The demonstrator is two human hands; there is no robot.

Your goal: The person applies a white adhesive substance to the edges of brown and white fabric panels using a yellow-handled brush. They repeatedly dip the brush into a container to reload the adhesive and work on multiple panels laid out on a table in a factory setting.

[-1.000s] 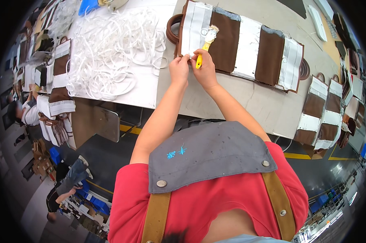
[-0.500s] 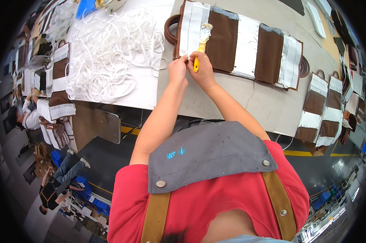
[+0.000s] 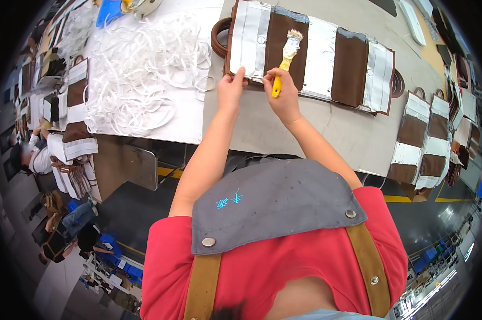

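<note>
A flat bag panel [image 3: 318, 58], brown with white lining sections and rolled brown handles at both ends, lies across the table in front of me. At its near left corner my left hand [image 3: 231, 95] grips the edge, thumb on top and fingers curled below. My right hand [image 3: 285, 98] is closed round a brush [image 3: 287, 57] with a yellow handle; its whitish, caked bristles point away from me above a brown section. The right fingertips are at the panel's near edge, and whether they also pinch it is hard to see.
A heap of white strips [image 3: 145, 74] covers the table's left part. Behind it are a blue object [image 3: 109, 12] and a bowl-like container [image 3: 145, 6]. More brown and white panels [image 3: 417, 133] hang over the right edge, others [image 3: 78, 114] at left. Other people are at far left.
My hands have drawn apart along the near edge, the right one moving right with the brush. The left has shifted slightly left. The panel sits a little further left in view.
</note>
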